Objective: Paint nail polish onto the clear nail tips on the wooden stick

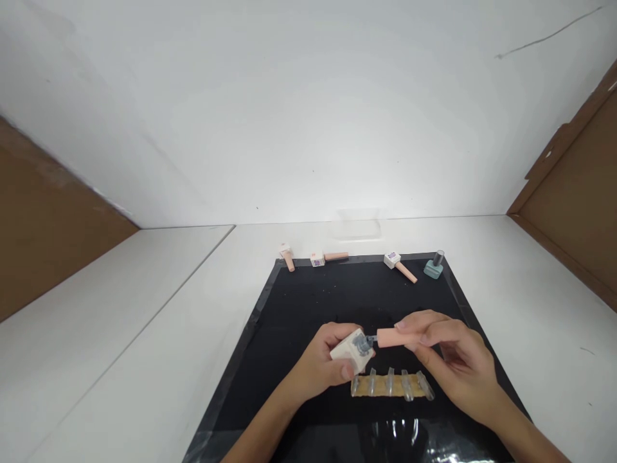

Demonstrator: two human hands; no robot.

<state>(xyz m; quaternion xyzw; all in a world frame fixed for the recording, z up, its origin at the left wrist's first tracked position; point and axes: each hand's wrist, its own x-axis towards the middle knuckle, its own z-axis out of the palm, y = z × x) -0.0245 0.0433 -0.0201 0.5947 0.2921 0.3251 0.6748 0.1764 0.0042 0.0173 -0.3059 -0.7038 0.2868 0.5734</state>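
left hand (328, 368): fingers curled round a white bottle (343, 354), thumb along its near side, grip snug. bottle held tilted above the black mat (289, 334), neck pointing toward the other hand; dark grey smears around neck and shoulder.

right hand (456, 360): thumb and fingers pinched together on a long peach cap (389, 337), held almost level. a thin stem (373, 338) runs from the cap's end to the bottle mouth; cannot tell how much of the brush sits inside.

just below the hands, on the mat: a tan strip (380, 390) bearing a row of five clear pieces (391, 381), set crosswise, the rightmost slanted.

along the mat's far edge, left to right: three more peach-capped white bottles lying down, at the left corner (285, 249), nearer the middle (317, 260) and right of middle (392, 258); then a teal bottle (433, 271) with a grey cap (438, 258) near the right corner.
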